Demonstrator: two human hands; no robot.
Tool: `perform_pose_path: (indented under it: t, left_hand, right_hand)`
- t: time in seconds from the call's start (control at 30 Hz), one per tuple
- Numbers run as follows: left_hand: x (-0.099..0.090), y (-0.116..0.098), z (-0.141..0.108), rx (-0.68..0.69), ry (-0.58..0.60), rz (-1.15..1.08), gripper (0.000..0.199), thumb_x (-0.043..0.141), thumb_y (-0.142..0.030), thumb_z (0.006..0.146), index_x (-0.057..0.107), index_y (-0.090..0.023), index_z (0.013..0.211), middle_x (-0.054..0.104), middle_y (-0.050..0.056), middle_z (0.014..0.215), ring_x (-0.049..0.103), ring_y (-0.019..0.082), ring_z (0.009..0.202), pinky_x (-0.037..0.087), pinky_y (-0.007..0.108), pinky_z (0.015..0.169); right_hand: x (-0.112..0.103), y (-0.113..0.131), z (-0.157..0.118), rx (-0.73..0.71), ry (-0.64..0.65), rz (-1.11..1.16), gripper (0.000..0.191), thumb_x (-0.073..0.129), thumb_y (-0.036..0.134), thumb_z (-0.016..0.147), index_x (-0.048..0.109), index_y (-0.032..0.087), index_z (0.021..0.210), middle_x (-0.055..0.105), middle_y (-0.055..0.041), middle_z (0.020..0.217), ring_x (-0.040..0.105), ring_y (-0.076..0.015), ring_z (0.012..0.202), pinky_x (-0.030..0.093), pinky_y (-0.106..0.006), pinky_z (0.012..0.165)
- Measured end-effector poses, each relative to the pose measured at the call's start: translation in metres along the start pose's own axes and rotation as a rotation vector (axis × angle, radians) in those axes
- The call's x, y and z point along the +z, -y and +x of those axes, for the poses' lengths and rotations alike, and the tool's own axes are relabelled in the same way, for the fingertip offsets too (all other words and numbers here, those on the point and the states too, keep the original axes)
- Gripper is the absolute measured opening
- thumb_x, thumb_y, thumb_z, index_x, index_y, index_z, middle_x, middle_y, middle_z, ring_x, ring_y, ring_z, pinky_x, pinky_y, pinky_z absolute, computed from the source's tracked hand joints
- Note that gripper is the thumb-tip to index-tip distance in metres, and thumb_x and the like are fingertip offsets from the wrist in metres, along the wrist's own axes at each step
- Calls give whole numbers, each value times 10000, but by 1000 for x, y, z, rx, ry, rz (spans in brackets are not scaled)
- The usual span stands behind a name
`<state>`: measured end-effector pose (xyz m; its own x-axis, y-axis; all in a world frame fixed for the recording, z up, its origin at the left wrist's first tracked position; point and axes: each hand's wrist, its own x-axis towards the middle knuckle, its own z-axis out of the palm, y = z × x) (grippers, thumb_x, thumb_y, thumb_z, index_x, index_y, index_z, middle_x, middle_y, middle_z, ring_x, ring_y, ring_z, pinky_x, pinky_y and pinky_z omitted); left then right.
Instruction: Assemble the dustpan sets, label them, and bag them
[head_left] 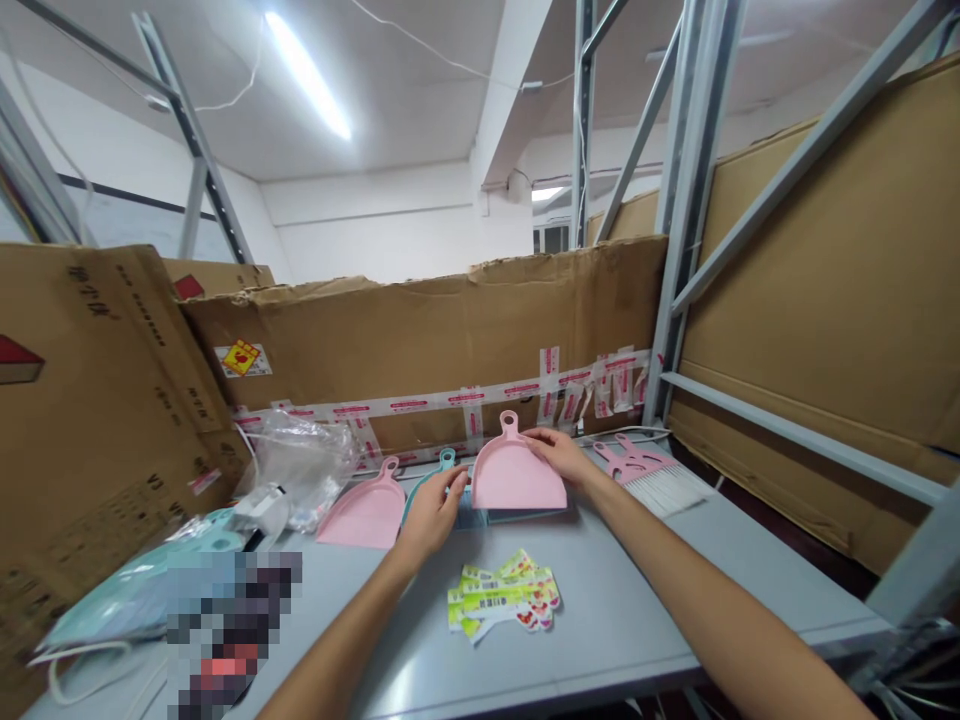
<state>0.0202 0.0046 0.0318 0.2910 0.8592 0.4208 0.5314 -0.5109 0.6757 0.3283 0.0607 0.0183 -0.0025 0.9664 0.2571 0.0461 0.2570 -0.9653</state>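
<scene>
My right hand (553,452) grips a pink dustpan (517,480) by its upper right edge, near the handle with the hanging hole. The dustpan stands tilted, its inside facing me. My left hand (436,508) is just left of that dustpan, fingers loosely spread and partly hidden from view. Behind the left hand, a teal dustpan (447,459) shows only in part. Blue bristles (471,516) peek out between the hand and the pink dustpan. Another pink dustpan (365,512) lies to the left. Green-and-white printed labels (504,596) lie in a loose pile in front.
Pink brushes (637,465) with white bristles lie at the right. A clear plastic bag (296,465) and bagged teal items (139,580) are at the left. A taped cardboard wall (442,340) and a metal rack post (679,220) border the grey table (600,640).
</scene>
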Motion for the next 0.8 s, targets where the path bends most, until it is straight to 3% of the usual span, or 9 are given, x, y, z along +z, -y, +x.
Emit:
perform_pose_path:
  t: [0.1, 0.2, 0.3, 0.37, 0.53, 0.7, 0.8]
  left_hand:
    - [-2, 12, -9, -61, -86, -141, 555, 600, -578, 1043, 695, -247, 1479, 724, 139, 1498, 702, 312, 1300, 547, 405, 1050]
    - [5, 23, -8, -168, -97, -345, 692, 672, -589, 995, 591, -230, 1581, 643, 167, 1597, 674, 314, 1369, 540, 421, 1110]
    - [13, 31, -4, -247, -48, -459, 687, 696, -591, 966, 622, -225, 1543, 690, 159, 1538, 668, 323, 1386, 522, 437, 1151]
    - [16, 35, -3, -224, -22, -458, 605, 699, -561, 956, 693, -221, 1456, 718, 145, 1502, 676, 327, 1369, 519, 445, 1160]
    - [19, 44, -3, -241, -56, -409, 500, 731, -455, 892, 780, -200, 1319, 741, 143, 1478, 665, 352, 1390, 461, 487, 1230]
    - [19, 45, -2, -263, -44, -433, 481, 745, -444, 866, 806, -203, 1278, 770, 131, 1434, 683, 358, 1365, 473, 487, 1216]
    - [17, 42, -2, -259, -55, -465, 471, 740, -462, 875, 809, -206, 1264, 776, 121, 1424, 688, 358, 1352, 481, 484, 1202]
  right_hand:
    - [28, -4, -8, 8, 6, 52, 567, 885, 635, 771, 853, 186, 1117, 837, -105, 1158, 719, -261, 994, 547, -346, 844]
    - [50, -6, -18, 3, 62, 34, 541, 862, 627, 810, 863, 196, 1137, 840, -97, 1168, 727, -271, 1011, 556, -364, 875]
    - [63, -4, -29, -23, 153, -31, 492, 823, 610, 867, 873, 224, 1169, 842, -83, 1185, 733, -283, 1039, 561, -377, 893]
    - [70, -1, -36, -34, 195, -57, 460, 800, 602, 895, 877, 241, 1169, 843, -78, 1184, 736, -287, 1047, 568, -387, 903]
    - [81, 1, -46, -36, 234, -72, 420, 783, 580, 920, 873, 250, 1164, 844, -72, 1178, 743, -280, 1043, 571, -397, 942]
    - [67, 2, -33, -108, 232, -149, 487, 656, 642, 1012, 850, 226, 1176, 846, -91, 1118, 756, -286, 1028, 586, -389, 900]
    - [29, 11, -20, -144, 68, -708, 358, 628, 499, 1067, 821, 253, 1241, 839, -105, 1165, 755, -280, 1087, 569, -359, 944]
